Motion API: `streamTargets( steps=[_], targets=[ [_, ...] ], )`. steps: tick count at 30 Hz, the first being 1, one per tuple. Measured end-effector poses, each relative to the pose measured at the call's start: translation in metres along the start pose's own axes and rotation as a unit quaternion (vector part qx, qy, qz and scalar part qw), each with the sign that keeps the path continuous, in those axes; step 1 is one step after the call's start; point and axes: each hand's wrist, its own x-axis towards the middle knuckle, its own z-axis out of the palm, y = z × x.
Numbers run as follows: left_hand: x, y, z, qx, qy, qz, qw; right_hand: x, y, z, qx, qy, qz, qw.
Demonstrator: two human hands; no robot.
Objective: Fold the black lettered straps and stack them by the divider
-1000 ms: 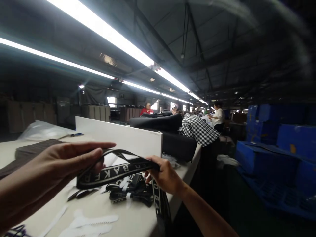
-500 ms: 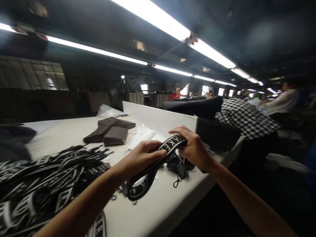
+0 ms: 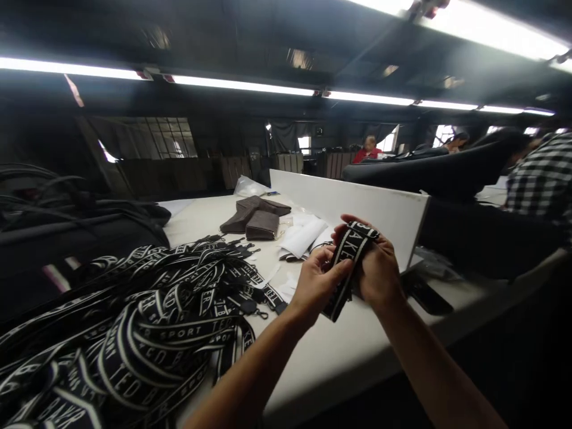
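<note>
A black strap with white lettering [image 3: 345,262] is folded up between both of my hands above the white table [image 3: 339,351]. My left hand [image 3: 316,287] pinches its lower part with thumb and fingers. My right hand [image 3: 378,273] wraps around the folded strap from the right side. A large heap of the same lettered straps [image 3: 134,322] lies on the table to my left, close to my left forearm.
Brown pouches [image 3: 255,219] and white pieces [image 3: 304,237] lie further back. A white upright board [image 3: 357,208] divides the table, with black bags [image 3: 451,173] behind it. A phone [image 3: 426,296] lies near the right edge. A person in a checked shirt [image 3: 538,179] works at right.
The view swung left and the strap heap came into sight. My hands drew together and the long strap, stretched out before, is now folded into a short bundle between them.
</note>
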Motion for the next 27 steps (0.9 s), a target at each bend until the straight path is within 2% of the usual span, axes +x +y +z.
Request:
streamTargets(
  steps=[2, 4, 7, 10, 14, 16, 18, 21, 23, 24, 26, 27],
  targets=[
    [0.000, -0.010, -0.003, 0.051, 0.033, 0.045, 0.997, 0.004, 0.010, 0.006, 0.042, 0.032, 0.004, 0.999],
    [0.000, -0.014, -0.009, 0.071, 0.041, 0.047, 0.996, 0.012, 0.018, 0.010, 0.078, 0.036, 0.018, 0.996],
    [0.003, -0.008, -0.026, 0.054, -0.019, -0.008, 0.998, 0.032, 0.026, 0.013, 0.121, -0.011, 0.027, 0.992],
    [0.009, 0.010, -0.045, 0.073, -0.069, -0.052, 0.994, 0.057, 0.030, 0.020, 0.143, -0.063, 0.027, 0.987],
    [0.015, 0.030, -0.060, 0.069, -0.051, -0.032, 0.996, 0.086, 0.039, 0.038, 0.178, -0.071, 0.033, 0.981],
    [0.015, 0.032, -0.066, 0.055, -0.044, -0.013, 0.997, 0.096, 0.047, 0.046, 0.187, -0.078, 0.041, 0.978],
    [0.013, 0.027, -0.079, 0.069, -0.012, 0.009, 0.998, 0.098, 0.058, 0.046, 0.164, -0.107, 0.061, 0.979],
    [0.009, 0.016, -0.118, 0.130, 0.090, 0.054, 0.986, 0.091, 0.083, 0.024, 0.031, -0.198, 0.089, 0.976],
    [0.008, 0.008, -0.151, 0.167, 0.184, 0.078, 0.965, 0.081, 0.107, -0.001, -0.148, -0.248, 0.104, 0.952],
    [0.009, 0.003, -0.167, 0.177, 0.227, 0.084, 0.954, 0.077, 0.122, -0.013, -0.266, -0.251, 0.116, 0.923],
    [0.011, -0.006, -0.192, 0.169, 0.288, 0.087, 0.938, 0.070, 0.155, -0.035, -0.490, -0.249, 0.131, 0.825],
    [0.014, -0.011, -0.202, 0.155, 0.310, 0.087, 0.934, 0.068, 0.171, -0.042, -0.553, -0.241, 0.133, 0.786]
  ],
)
